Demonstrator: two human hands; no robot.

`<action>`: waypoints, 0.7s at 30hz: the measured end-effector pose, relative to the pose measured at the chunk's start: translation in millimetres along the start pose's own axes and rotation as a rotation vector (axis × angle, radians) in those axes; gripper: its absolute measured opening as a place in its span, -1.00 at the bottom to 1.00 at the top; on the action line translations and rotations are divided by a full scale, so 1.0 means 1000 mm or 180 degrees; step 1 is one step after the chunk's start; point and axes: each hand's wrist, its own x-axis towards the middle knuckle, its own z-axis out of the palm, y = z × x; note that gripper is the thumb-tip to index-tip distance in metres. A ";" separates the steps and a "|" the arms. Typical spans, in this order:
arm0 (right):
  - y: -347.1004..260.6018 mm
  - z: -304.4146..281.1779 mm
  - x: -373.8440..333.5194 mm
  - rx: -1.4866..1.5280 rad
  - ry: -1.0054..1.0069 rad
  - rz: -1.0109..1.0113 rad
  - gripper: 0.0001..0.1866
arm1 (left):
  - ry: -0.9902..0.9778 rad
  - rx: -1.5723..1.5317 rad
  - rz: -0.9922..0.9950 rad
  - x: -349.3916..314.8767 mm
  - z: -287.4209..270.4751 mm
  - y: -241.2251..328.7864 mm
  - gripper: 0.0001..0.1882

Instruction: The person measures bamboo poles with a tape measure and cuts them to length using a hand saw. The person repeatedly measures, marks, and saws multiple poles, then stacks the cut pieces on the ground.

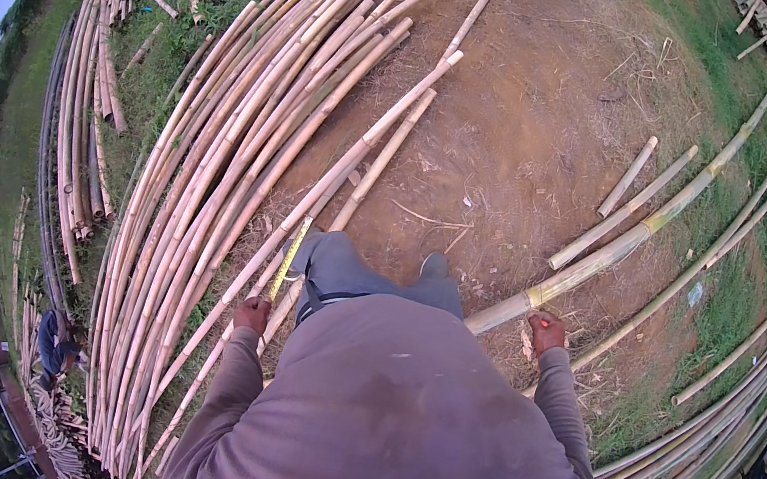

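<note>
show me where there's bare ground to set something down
The widest patch is brown dirt, strewn with straw, between the loose poles at left and the short poles at right. Crowded: the pole pile farther left and the far-right stack.

The left hand [252,313] and right hand [547,334] were held wide apart, fingers curled, both forearms [228,366] extended forward beside the torso [393,424].

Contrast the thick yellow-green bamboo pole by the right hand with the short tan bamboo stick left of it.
The thick yellow-green bamboo pole is far longer than the short tan bamboo stick. The pole looks thicker, the stick slimmer. The pole shows green and yellow patches; the stick is plain tan. Both lie on the ground.
</note>
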 end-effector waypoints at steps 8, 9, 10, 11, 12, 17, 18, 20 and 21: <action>0.033 0.010 -0.057 0.0491 0.0043 0.0797 -0.75 | -0.0598 0.0276 0.1187 0.072 0.000 0.186 -0.61; 0.039 0.016 -0.062 0.0473 0.0038 0.0863 -0.75 | -0.0655 0.0318 0.1330 0.076 0.007 0.200 -0.61; 0.045 0.019 -0.063 0.0450 0.0028 0.0927 -0.75 | -0.0544 0.0436 0.1402 0.074 0.012 0.208 -0.62; 0.035 0.022 -0.070 0.0595 0.0077 0.1079 -0.77 | -0.0442 0.0547 0.1485 0.056 0.015 0.232 -0.63; 0.036 0.025 -0.071 0.0670 0.0047 0.1083 -0.77 | -0.0342 0.0657 0.1534 0.043 0.018 0.245 -0.65; 0.018 0.026 -0.067 0.0672 -0.0200 0.0965 -0.76 | -0.0582 -0.0266 0.0891 0.075 0.074 0.181 -0.77; 0.007 0.022 -0.066 0.0609 -0.0203 0.0972 -0.77 | -0.0546 -0.0194 0.0909 0.068 0.078 0.185 -0.78; 0.003 0.015 -0.054 0.0728 -0.0285 0.1035 -0.77 | -0.0443 -0.0062 0.0930 0.051 0.084 0.193 -0.78; -0.001 0.012 -0.046 0.0785 -0.0338 0.1057 -0.77 | -0.0421 -0.0172 0.1062 0.057 0.093 0.182 -0.77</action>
